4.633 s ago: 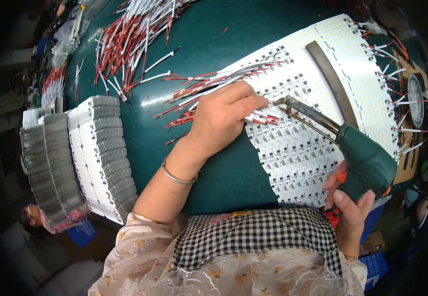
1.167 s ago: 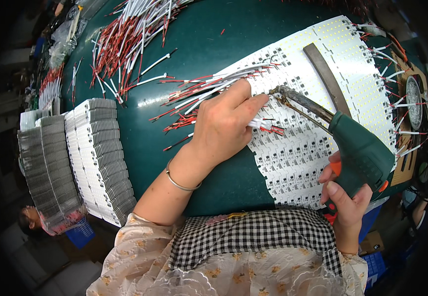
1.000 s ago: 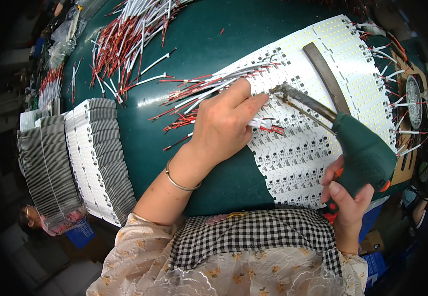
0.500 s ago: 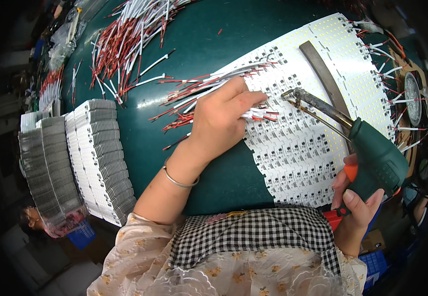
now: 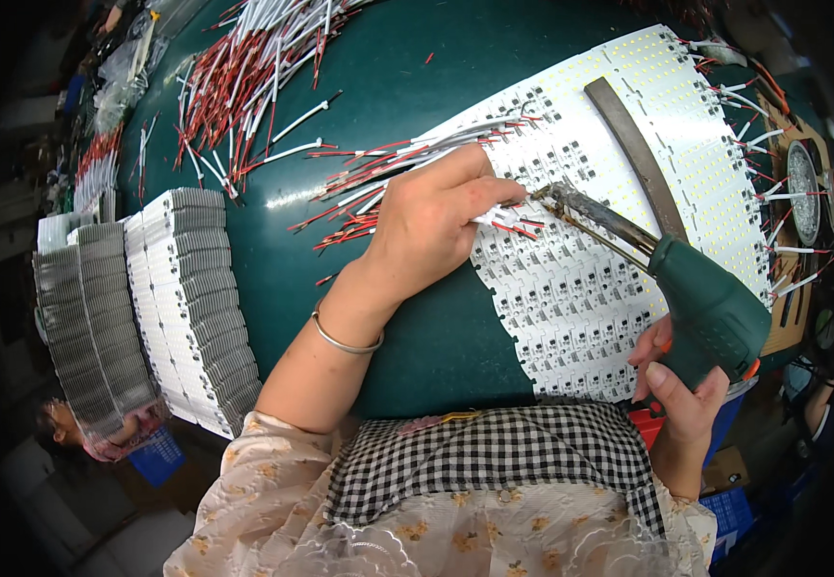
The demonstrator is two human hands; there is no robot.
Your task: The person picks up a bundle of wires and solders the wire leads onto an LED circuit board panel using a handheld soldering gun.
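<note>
Here, little is sitting in containers: a blue crate [image 5: 159,452] is showing at the lower left below the table edge, its contents too dark to tell; another blue bin [image 5: 724,433] is sitting under the right hand, mostly hidden.

The left hand [image 5: 431,226] is resting on the white panel of circuit strips [image 5: 609,240], its fingers curled and pinching a short red-and-white wire lead [image 5: 498,219] against the panel; the thumb is stretching along the top toward the tool's tip. The right hand [image 5: 681,385] is gripping the green soldering gun [image 5: 705,313] by its handle, fingers wrapped around it from below.

The gun is lying with its long axis running from lower right to upper left; its dark metal tip [image 5: 556,195] is pointing up-left, touching the panel just beside the left fingertips and the pinched wire.

The panel itself is stretching diagonally across the dark green table [image 5: 388,87], from near the person's checked apron [image 5: 494,462] up toward the upper right; a dark flat bar [image 5: 633,154] is lying across it. A fan of wire leads [image 5: 388,163] is spreading out from under the left hand toward the left; a larger loose heap of red and white wires [image 5: 253,67] is lying well apart at the upper left. Stacks of white strips [image 5: 191,298] are standing along the table's left edge, with grey stacks [image 5: 75,327] just beside them.
</note>
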